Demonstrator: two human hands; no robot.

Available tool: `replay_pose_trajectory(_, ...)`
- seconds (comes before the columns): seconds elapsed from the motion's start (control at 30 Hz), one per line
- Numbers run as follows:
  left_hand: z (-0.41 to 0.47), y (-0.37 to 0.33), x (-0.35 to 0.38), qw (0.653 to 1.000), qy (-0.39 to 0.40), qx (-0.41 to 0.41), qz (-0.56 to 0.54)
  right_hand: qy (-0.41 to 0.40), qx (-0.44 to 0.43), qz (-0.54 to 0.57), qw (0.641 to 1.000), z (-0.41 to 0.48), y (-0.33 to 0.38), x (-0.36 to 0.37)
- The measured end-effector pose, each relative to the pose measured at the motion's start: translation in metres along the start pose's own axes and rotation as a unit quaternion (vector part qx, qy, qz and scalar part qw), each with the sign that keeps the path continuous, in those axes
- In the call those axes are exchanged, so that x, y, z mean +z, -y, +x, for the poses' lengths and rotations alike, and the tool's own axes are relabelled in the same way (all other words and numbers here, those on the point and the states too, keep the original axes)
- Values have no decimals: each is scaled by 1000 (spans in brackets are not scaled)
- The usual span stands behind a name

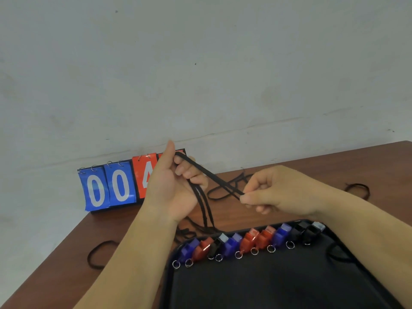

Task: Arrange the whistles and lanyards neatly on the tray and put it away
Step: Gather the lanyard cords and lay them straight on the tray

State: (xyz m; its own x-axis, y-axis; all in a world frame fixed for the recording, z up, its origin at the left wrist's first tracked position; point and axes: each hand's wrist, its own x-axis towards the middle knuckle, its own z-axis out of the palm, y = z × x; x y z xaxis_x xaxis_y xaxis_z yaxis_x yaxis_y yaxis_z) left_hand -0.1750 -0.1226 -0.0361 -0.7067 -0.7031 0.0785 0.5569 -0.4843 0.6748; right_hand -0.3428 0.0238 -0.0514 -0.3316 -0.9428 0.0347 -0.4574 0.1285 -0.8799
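Observation:
A black tray [267,279] lies on the wooden table in front of me. Along its far edge stands a row of several whistles [249,240] in blue, red and black, each with a small metal ring. My left hand [171,188] is raised above the table with a black lanyard [211,175] looped around its fingers. My right hand [274,192] pinches the same lanyard's doubled end and holds it taut. The loose part of the cord hangs from my left hand to the table.
A flip scoreboard [111,186] with blue and red number cards stands against the wall at the back left. More black lanyards lie loose on the table: one at the left [98,253], one at the far right [359,188], others behind my hands [223,192].

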Motion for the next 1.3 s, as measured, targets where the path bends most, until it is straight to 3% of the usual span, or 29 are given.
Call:
replay_pose_trajectory(0.4, -18, -3, 22, 997, 25, 21, -65, 154, 32, 97, 983, 0, -7, 14)
replay_pose_trajectory(0.8, -23, 8, 28, 997, 39, 29, -57, 226, -15, 53, 973, -3, -7, 17)
replay_pose_trajectory(1.1, -16, 2, 21, 997, 18, 45, -67, 188, -8, -43, 981, -4, -6, 10)
replay_pose_trajectory(1.3, -8, -8, 9, 997, 8, 68, -23, 89, -33, -108, 990, -10, 6, -10)
